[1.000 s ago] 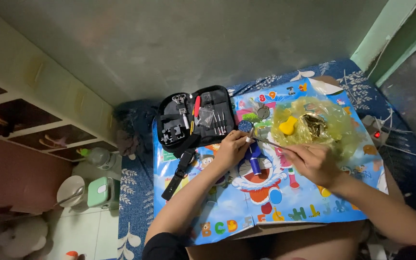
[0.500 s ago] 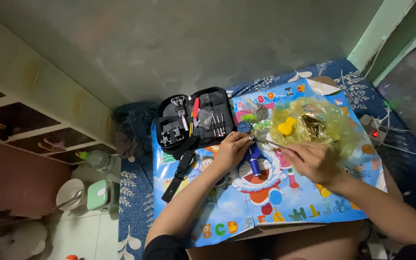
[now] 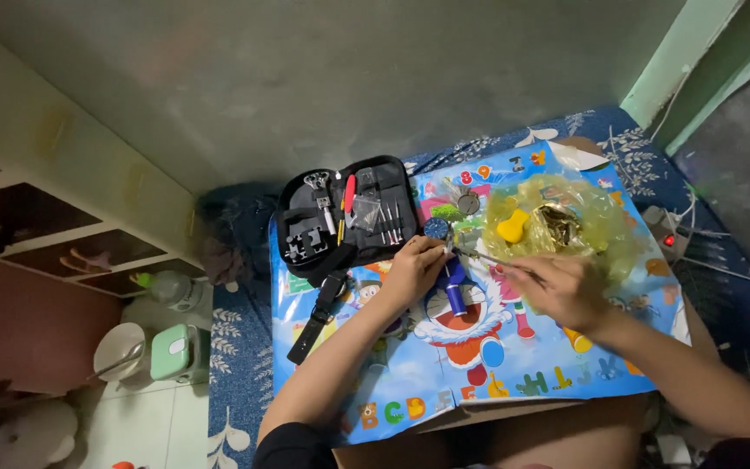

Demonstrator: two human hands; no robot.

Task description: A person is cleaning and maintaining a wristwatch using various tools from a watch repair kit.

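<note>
The left hand (image 3: 411, 271) pinches a small dark round object (image 3: 437, 228), steadied above a blue holder (image 3: 454, 293). The right hand (image 3: 563, 287) grips a thin metal tool (image 3: 490, 258) pointing at it. Both work over a colourful cartoon mat (image 3: 514, 365) on the worktop, an open black tool case (image 3: 345, 217) just beside them

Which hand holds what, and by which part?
Right hand pinches a thin metal tool by its rear end, tip toward the left hand. The left hand grips a small blue holder at its top; exact contact is unclear.
</note>
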